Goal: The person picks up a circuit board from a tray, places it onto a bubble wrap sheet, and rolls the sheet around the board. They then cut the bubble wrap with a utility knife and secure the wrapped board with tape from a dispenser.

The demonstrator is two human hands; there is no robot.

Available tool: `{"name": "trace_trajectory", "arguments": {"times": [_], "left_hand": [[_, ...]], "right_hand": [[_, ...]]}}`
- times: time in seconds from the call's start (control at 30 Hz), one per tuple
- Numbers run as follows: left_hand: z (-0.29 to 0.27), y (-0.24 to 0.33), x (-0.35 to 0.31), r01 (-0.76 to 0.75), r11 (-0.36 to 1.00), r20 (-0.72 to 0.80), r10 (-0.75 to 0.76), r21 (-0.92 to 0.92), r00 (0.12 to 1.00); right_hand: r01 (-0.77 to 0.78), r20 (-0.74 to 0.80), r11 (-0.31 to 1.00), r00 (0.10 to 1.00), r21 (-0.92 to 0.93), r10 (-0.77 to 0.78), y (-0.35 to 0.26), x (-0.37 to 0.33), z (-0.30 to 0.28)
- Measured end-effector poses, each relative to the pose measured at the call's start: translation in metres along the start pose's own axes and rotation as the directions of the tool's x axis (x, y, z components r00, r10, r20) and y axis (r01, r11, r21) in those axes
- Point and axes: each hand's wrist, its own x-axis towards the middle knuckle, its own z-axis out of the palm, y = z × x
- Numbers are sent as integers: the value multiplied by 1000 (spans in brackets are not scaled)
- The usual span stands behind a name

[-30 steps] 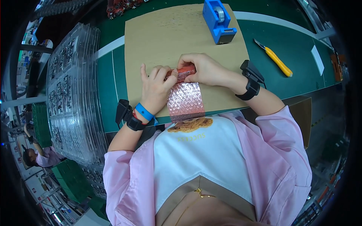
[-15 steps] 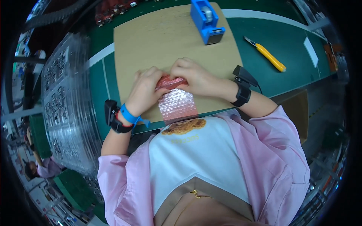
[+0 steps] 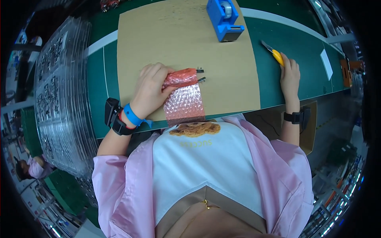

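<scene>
The left hand clasps the red bubble-wrap roll by its left end on the cardboard; the right hand grasps the yellow knife. From here the roll looks light, squashy, slick: best held mid-length.

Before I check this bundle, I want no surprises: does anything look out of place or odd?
Yes, mildly: two dark parts poke from the right end of the red bubble wrap, uncovered, at different angles. No spill or damage stands out.
</scene>
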Motion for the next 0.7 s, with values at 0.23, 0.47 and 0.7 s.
{"name": "trace_trajectory", "arguments": {"times": [0.23,0.47,0.7], "left_hand": [[-5,-6,-3,52,997,-17,-53,-49,998],[-9,-18,15,172,968,90,-158,-182,983],[-14,-35,22,295,887,209,-232,-355,950]], "right_hand": [[-123,-152,936,972,331,181,-13,-49,-27],[513,-15,663,797,545,-604,-121,-19,-58],[793,93,524,524,310,-847,-196,7,-60]]}}
